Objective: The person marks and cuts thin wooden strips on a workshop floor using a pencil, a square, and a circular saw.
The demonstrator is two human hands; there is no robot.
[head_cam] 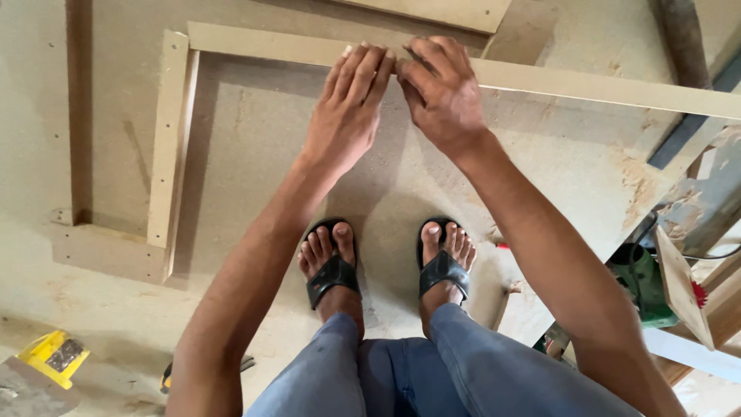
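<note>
Woodworking workshop: fibreboard panels (255, 139), sawdust (641, 185), green power tool (644, 282).

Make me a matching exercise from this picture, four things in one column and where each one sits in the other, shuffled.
Things:
1. left hand
2. yellow tool
3. green power tool
4. black sandals

Places:
A. bottom left corner of the floor
B. on the person's feet
C. fingers on the long wooden strip, beside the right hand
D. right edge, by the right forearm

Pairs: 1-C, 2-A, 3-D, 4-B

Single head view, looking steeply down, close over floor
</note>
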